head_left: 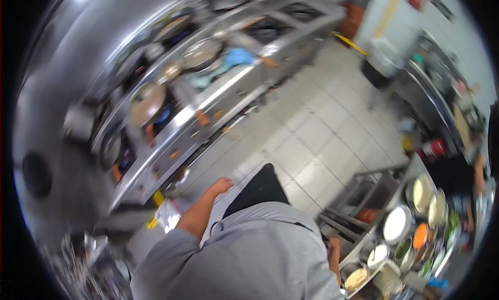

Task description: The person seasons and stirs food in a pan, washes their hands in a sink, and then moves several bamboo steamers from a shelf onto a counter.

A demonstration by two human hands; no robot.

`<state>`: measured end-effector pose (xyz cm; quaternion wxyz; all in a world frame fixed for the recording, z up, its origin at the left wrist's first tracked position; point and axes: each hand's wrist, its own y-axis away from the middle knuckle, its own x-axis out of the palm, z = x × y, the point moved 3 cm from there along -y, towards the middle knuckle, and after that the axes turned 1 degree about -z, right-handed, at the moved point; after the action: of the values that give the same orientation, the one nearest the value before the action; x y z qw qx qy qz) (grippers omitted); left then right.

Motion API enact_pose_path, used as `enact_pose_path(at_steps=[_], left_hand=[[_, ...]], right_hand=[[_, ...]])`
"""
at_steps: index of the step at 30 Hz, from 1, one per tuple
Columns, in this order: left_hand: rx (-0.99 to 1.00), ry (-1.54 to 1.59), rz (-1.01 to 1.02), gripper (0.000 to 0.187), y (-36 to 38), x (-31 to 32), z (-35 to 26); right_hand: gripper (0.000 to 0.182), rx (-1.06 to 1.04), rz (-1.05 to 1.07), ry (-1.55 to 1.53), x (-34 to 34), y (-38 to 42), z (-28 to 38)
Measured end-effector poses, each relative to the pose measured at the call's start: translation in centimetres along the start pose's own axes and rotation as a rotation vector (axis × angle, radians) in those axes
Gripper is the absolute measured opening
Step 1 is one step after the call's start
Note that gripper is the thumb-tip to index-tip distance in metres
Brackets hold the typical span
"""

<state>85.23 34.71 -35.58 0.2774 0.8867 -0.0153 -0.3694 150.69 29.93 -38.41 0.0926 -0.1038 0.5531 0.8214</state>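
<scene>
My left hand [222, 185] is held out over the floor, beside my dark trousers [260, 193]. Its fingers look loosely curled, and I see nothing in them. On the other side of my grey shirt [265, 253], my right hand [333, 248] hangs low beside the prep counter [373, 228]. Blur and the angle hide its fingers, so I cannot make out whether it touches anything. Close to it are an open drawer section [382, 191] and a round container of pale shredded food [356, 279].
A stove [228, 94] with several pans and a blue cloth [239, 56] runs along the left. Tiled floor [312, 139] stretches ahead to a bin [382, 61]. Several food containers line the prep counter; another person's arm [479, 175] shows at far right.
</scene>
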Motion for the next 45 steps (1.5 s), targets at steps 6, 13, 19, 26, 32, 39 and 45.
enact_pose_path(at_steps=[6,13,19,26,32,39,45], left_hand=[[-0.483,0.169,0.449,0.024,-8.1,4.4,0.7],[-0.528,0.302,0.574,0.020,-22.3,3.6,-9.6],[-0.372,0.319,0.434,0.019,-38.4,0.2,-23.8],[-0.139,0.212,0.405,0.024,-54.1,-0.7,-44.2],[-0.042,0.224,0.442,0.032,-62.0,4.3,-55.7],[-0.288,0.291,0.541,0.033,-64.6,8.9,-61.1],[-0.214,0.374,0.452,0.031,-69.3,11.8,-71.2]], right_hand=[[0.012,-0.023,-0.067,-0.057,-0.5,-2.8,5.8],[0.009,-0.140,-0.137,0.046,-2.5,-4.7,19.7],[0.010,-0.085,-0.056,-0.086,-5.4,-10.0,26.8],[0.042,-0.011,-0.321,-0.305,-8.1,-10.8,37.9],[0.053,-0.123,-0.375,-0.383,-17.0,-23.0,47.6],[0.032,-0.586,-0.335,-0.377,-32.4,-26.7,75.2],[0.031,-0.848,-0.243,-0.415,-40.6,-24.2,98.5]])
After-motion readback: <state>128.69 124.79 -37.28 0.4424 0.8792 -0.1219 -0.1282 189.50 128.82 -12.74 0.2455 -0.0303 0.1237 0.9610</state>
